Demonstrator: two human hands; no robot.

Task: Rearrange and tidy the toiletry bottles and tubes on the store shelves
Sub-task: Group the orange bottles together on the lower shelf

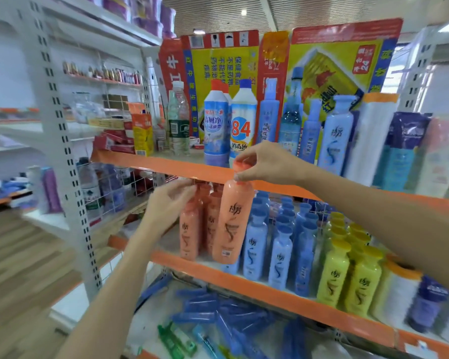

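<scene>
Her right hand (266, 161) pinches the orange bottle (233, 221) by its cap, hanging at the middle shelf's (257, 283) front edge; left hand (170, 203) touches the orange row (192, 229), grip unclear. I'd lower it straight, label outward, beside its mates

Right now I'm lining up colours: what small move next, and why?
Probably lower the tall orange plastic bottle, pinched at its cap by the right hand, down beside the other orange bottles on the middle shelf; its base hangs at the shelf edge.
</scene>
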